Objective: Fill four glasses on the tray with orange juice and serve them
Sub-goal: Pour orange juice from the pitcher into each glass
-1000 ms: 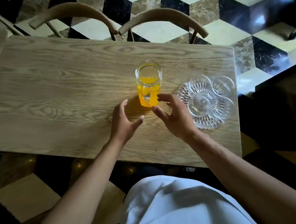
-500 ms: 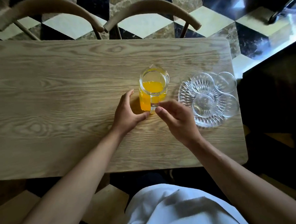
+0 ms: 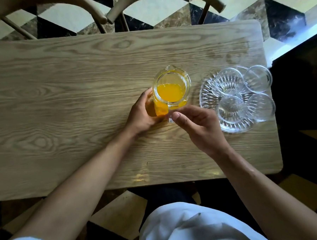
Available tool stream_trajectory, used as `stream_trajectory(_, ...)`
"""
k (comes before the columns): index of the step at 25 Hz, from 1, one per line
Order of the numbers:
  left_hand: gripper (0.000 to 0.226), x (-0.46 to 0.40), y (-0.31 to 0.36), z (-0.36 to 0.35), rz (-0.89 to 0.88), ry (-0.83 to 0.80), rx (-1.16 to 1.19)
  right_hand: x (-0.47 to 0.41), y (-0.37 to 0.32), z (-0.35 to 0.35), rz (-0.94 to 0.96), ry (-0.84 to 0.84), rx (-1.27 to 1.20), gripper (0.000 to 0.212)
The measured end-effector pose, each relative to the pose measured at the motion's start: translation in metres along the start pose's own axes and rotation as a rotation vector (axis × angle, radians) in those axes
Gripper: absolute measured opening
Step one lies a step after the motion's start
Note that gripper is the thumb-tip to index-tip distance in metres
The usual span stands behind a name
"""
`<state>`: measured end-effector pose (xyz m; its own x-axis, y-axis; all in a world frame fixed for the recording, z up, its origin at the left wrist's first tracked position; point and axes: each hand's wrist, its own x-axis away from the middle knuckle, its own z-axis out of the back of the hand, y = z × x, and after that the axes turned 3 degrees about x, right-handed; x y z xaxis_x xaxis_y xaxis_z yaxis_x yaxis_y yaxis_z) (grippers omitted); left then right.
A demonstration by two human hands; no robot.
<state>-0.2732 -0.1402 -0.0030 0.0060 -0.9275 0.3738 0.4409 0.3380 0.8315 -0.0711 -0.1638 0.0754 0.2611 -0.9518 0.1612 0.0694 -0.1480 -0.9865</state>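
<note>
A clear glass pitcher [image 3: 171,88] about half full of orange juice stands near the middle of the wooden table [image 3: 61,106], spout pointing away from me. My left hand [image 3: 141,114] wraps around the pitcher's left side. My right hand [image 3: 198,125] has its thumb and fingers closing on the pitcher's clear handle at the near side. To the right, a cut-glass tray [image 3: 208,97] holds several empty clear glasses [image 3: 229,82].
Two wooden chairs [image 3: 166,2] stand pushed in at the table's far side. The tray sits close to the table's right edge [image 3: 274,113]. Below is a checkered tile floor. My white clothing shows at the bottom.
Both hands have moved forward from the tabletop to the pitcher: the left now grips its side and the right has reached its handle. The camera has shifted so the scene sits lower.
</note>
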Motion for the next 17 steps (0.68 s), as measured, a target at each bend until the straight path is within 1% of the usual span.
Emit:
stream_trajectory(3, 0.117, -0.006, 0.004, 0.002, -0.046, -0.035, -0.01, 0.0, 0.001, -0.003, 0.015, -0.002, 0.02, 0.012)
stream_trajectory(9, 0.113, -0.018, 0.007, 0.007, -0.063, -0.144, -0.03, 0.004, 0.004, -0.007, 0.053, 0.046, 0.102, 0.021)
stream_trajectory(13, 0.11, -0.024, 0.008, 0.009, -0.065, -0.152, -0.074, 0.007, 0.007, -0.012, 0.111, 0.067, 0.119, 0.025)
stream_trajectory(17, 0.101, -0.02, 0.012, 0.009, -0.057, -0.118, -0.109, 0.01, 0.007, -0.016, 0.092, 0.083, 0.101, 0.033)
